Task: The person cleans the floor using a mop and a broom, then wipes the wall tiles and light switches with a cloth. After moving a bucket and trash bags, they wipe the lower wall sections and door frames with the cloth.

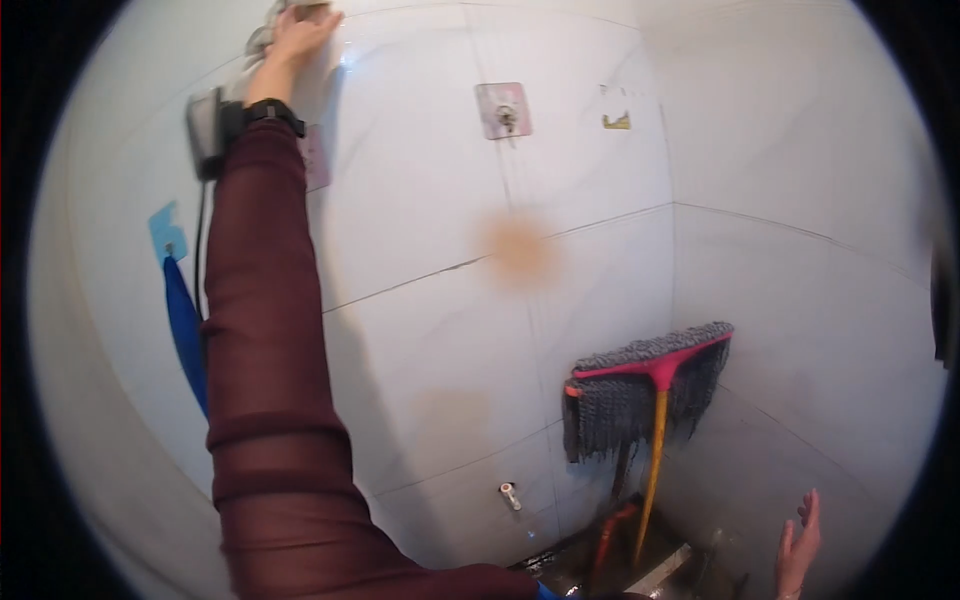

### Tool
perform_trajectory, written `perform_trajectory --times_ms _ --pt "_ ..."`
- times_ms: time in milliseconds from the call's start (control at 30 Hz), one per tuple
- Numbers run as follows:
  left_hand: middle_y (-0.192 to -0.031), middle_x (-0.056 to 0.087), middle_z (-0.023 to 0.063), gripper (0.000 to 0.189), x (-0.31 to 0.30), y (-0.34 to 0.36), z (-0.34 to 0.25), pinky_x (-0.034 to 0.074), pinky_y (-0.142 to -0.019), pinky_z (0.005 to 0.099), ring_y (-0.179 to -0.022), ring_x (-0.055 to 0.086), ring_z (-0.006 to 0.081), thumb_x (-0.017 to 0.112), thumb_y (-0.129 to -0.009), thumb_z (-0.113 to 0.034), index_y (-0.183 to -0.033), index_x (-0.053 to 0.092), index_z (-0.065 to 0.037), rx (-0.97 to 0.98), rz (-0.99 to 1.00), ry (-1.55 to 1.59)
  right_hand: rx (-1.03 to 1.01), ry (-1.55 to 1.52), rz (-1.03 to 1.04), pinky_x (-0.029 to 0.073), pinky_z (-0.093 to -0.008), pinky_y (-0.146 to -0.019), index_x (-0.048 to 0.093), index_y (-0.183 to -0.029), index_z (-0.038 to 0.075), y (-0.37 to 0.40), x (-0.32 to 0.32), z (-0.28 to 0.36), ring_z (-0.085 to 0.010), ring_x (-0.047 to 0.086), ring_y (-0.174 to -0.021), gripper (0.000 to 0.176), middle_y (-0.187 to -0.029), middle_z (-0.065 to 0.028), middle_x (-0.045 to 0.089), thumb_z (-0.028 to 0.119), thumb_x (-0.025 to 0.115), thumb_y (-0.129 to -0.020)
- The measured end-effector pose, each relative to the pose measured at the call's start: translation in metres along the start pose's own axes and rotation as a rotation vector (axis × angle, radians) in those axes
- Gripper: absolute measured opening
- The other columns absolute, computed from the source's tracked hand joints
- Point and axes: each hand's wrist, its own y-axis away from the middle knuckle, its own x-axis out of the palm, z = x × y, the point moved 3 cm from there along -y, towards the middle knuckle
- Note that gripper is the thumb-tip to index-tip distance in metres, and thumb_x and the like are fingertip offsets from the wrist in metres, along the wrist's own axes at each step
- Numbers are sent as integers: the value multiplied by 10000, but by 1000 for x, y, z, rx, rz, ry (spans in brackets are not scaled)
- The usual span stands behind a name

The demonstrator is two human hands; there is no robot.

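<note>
My left hand (297,42) reaches high up the tiled wall at the top left, a dark watch (275,112) on its wrist. Its fingers curl around something pale and greyish at the frame's top edge, too blurred and cut off to name. Just beside the wrist, a grey box-like fitting (207,133) with a dark cord hangs on the wall. At the lower right, my right hand (799,548) is raised with fingers stretched and nothing in it. Left of that hand, a mop (655,360) with a grey head, pink frame and yellow handle leans in the corner.
Adhesive hooks (505,112) are stuck to the tiled wall (420,200). A blue cloth-like item (184,325) hangs at the left. A small tap or pipe end (510,496) juts out low down. The floor (570,555) looks dark and wet around the mop handle.
</note>
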Motion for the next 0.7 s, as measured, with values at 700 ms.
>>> perform_trajectory --times_ms 700 --pt "-1363 315 146 345 47 327 -315 398 -837 476 -1270 294 294 429 -779 -90 -1097 547 -27 763 -327 360 -587 703 -819 130 -409 -1089 201 -1397 99 -226 -90 -38 -236 126 -1352 553 -1456 -73 184 235 428 -911"
